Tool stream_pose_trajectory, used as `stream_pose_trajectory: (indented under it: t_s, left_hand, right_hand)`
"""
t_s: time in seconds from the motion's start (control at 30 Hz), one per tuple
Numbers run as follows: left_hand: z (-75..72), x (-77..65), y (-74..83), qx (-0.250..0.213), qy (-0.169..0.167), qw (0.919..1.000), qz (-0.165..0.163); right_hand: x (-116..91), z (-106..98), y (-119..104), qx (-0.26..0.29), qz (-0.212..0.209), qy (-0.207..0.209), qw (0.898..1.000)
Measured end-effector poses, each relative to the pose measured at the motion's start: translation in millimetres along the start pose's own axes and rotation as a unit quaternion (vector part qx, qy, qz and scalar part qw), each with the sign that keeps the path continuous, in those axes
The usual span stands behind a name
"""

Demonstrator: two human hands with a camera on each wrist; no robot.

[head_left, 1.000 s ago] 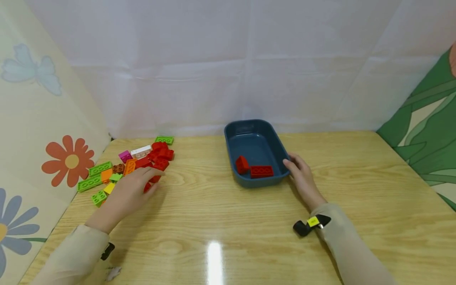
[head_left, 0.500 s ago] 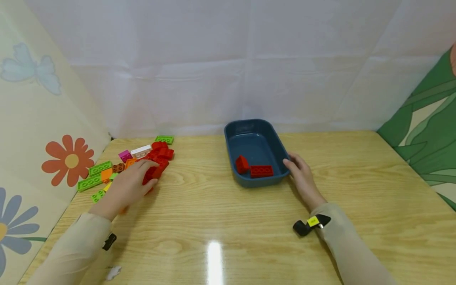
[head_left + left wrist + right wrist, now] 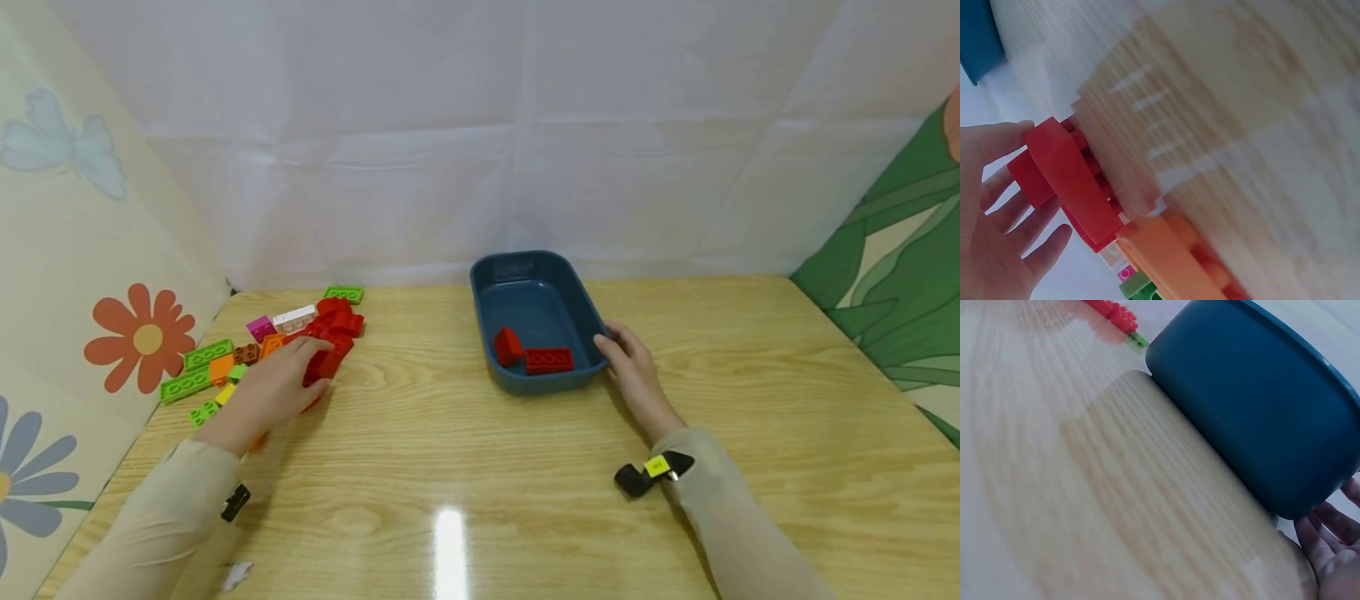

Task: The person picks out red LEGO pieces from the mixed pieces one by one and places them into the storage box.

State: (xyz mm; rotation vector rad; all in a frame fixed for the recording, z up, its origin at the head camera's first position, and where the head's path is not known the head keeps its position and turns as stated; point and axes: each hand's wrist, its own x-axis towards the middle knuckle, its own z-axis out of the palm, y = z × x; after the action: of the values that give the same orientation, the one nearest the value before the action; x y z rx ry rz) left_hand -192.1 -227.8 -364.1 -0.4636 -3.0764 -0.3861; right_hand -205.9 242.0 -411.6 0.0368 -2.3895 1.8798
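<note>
In the head view my left hand (image 3: 273,387) is at the pile on the left, its thumb and fingers about a red brick (image 3: 322,364). The left wrist view has that long red brick (image 3: 1075,175) at my thumb tip, with other fingers spread behind it; part of the contact is hidden. My right hand (image 3: 633,375) grips the near right corner of a dark blue plastic box (image 3: 551,382), thumb at the rim. Inside the box lie two red bricks, one tilted (image 3: 507,346) and one flat (image 3: 549,360). From the right wrist, fingers (image 3: 1316,540) touch the box's outer wall (image 3: 1254,406).
Around my left hand lie green bricks (image 3: 186,385), a white brick (image 3: 295,318), a magenta brick (image 3: 261,328), and orange, brown and yellow ones. A white sheet (image 3: 420,200) hangs behind the wooden table (image 3: 420,467); printed panels (image 3: 67,275) flank it.
My left hand has come down slightly leftward onto the red bricks, and its fingers have closed about one. An orange brick shows under the wrist. My right hand and the box stay put.
</note>
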Motion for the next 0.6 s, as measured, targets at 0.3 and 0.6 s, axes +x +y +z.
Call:
stream_pose_trajectory:
  t_s: [0.3,0.6]
  left_hand:
    - [2.2,1.3,0.6,-0.002,0.007,0.9999,0.009]
    - [1.3,2.9,3.2,-0.001,0.029,0.9991,0.031]
  right_hand:
    - [0.1,0.1,-0.8,0.005,-0.001,-0.002,1.000]
    - [-0.7,-0.1,-0.5,0.005,0.001,-0.002,1.000]
